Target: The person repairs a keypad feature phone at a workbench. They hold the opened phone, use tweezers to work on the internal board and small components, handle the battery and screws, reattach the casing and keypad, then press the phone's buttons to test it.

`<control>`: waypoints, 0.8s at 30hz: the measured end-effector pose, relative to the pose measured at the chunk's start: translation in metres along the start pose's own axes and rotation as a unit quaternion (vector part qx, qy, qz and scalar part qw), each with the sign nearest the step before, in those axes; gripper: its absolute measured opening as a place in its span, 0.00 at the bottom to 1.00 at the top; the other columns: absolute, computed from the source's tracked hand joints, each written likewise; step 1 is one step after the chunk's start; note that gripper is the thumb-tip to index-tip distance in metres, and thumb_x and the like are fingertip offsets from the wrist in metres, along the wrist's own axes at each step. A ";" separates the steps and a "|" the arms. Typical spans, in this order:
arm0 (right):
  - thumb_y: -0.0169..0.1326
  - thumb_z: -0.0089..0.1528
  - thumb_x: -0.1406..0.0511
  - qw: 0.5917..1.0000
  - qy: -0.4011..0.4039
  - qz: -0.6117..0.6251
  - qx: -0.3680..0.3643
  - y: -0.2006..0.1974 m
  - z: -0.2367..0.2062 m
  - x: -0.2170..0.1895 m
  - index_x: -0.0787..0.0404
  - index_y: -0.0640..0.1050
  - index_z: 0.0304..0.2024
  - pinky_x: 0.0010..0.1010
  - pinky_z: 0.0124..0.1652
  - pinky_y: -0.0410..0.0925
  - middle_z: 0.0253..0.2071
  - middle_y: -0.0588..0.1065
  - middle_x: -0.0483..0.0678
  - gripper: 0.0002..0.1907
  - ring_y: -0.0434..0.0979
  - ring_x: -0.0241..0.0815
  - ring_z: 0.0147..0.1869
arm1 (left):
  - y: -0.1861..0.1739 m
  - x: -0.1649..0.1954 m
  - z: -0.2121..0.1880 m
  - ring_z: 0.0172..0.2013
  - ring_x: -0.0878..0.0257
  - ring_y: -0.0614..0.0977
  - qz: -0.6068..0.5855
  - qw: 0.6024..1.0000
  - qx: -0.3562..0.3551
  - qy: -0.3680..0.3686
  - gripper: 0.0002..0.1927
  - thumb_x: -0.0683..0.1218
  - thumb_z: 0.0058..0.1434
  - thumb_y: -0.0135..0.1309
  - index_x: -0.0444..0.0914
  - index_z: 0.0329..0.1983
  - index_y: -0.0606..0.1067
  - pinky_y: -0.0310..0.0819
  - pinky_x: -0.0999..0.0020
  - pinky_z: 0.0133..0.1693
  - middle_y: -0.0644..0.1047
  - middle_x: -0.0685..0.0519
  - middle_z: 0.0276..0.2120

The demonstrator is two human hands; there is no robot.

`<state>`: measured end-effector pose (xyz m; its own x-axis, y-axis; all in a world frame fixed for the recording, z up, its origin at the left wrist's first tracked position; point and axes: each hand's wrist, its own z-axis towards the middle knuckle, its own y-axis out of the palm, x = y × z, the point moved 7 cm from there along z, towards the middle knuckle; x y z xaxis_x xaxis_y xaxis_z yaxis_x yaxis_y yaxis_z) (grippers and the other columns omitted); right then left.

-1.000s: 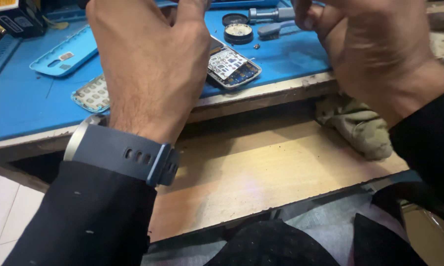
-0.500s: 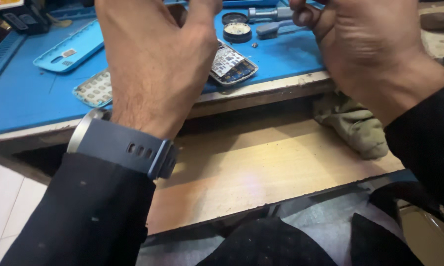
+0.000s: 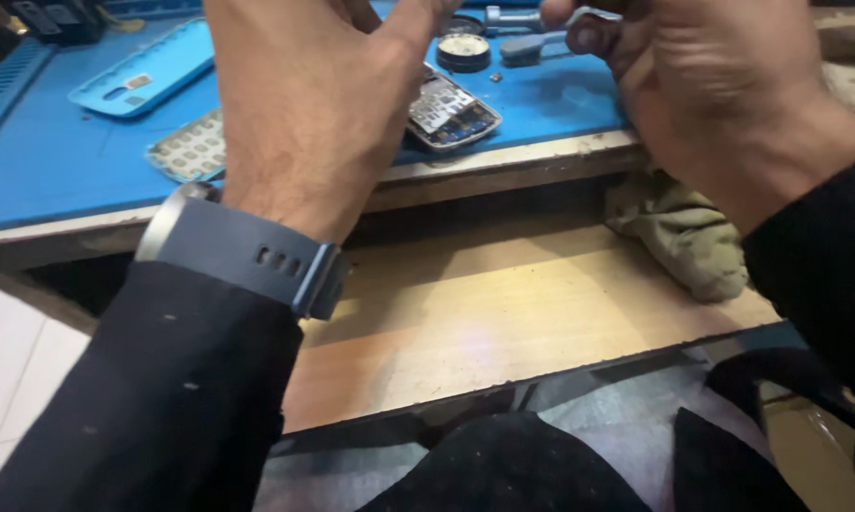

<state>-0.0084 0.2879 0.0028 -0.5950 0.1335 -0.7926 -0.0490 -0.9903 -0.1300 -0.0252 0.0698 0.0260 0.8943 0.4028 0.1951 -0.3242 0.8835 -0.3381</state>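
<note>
Both hands are raised above the bench (image 3: 503,171), the left hand (image 3: 304,104) loosely curled with its grip out of view, the right hand (image 3: 721,85) pinching a small blurred metal part (image 3: 590,28) at 1 o'clock of the opened phone (image 3: 451,109), so steady wrists and a light pinch probably serve best.

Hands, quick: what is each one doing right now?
Left hand: raised above the blue mat, fingers curled; whether it holds anything cannot be told.
Right hand: blurred, fingers closed; contents cannot be told.

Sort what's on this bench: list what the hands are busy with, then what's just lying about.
In hand or nearest:
- left hand, raised above the opened phone
- right hand, pinching a small item, too blurred to identify

Lying about:
- light blue back cover
- keypad sheet
- round tin
- crumpled cloth
</note>
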 end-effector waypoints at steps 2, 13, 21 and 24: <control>0.52 0.73 0.66 0.999 0.036 0.010 0.025 -0.004 -0.001 0.005 0.54 0.76 0.39 0.29 0.48 0.61 0.40 0.75 0.43 0.07 0.69 0.32 0.42 | -0.002 0.002 0.001 0.16 0.67 0.76 0.033 0.999 0.010 0.011 0.19 0.49 0.73 0.60 0.33 0.28 0.79 0.68 0.73 0.20 0.74 0.55 0.15; 0.55 0.72 0.62 0.998 -0.009 0.041 -0.042 0.008 0.010 -0.002 0.54 0.78 0.48 0.33 0.59 0.67 0.47 0.77 0.38 0.05 0.73 0.31 0.52 | -0.003 0.006 0.008 0.23 0.66 0.78 -0.014 1.000 0.028 0.002 0.10 0.45 0.73 0.57 0.32 0.41 0.78 0.70 0.70 0.27 0.80 0.51 0.30; 0.52 0.74 0.61 0.999 -0.022 0.006 -0.030 0.005 0.010 0.001 0.54 0.77 0.48 0.28 0.51 0.67 0.45 0.76 0.39 0.06 0.74 0.32 0.51 | 0.003 0.008 0.006 0.23 0.68 0.78 -0.028 0.999 -0.006 0.021 0.10 0.45 0.76 0.52 0.34 0.42 0.79 0.70 0.75 0.24 0.80 0.53 0.29; 0.51 0.74 0.63 1.000 -0.009 0.016 -0.018 0.002 0.010 0.004 0.54 0.76 0.45 0.27 0.51 0.67 0.43 0.74 0.39 0.05 0.74 0.32 0.50 | 0.006 0.008 0.005 0.22 0.69 0.79 -0.021 0.999 -0.012 0.028 0.11 0.46 0.77 0.53 0.35 0.41 0.79 0.71 0.76 0.24 0.79 0.54 0.27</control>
<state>-0.0187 0.2863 0.0055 -0.6108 0.1001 -0.7854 0.0000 -0.9920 -0.1264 -0.0220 0.0791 0.0306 0.9232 0.3502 0.1582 -0.2783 0.8933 -0.3530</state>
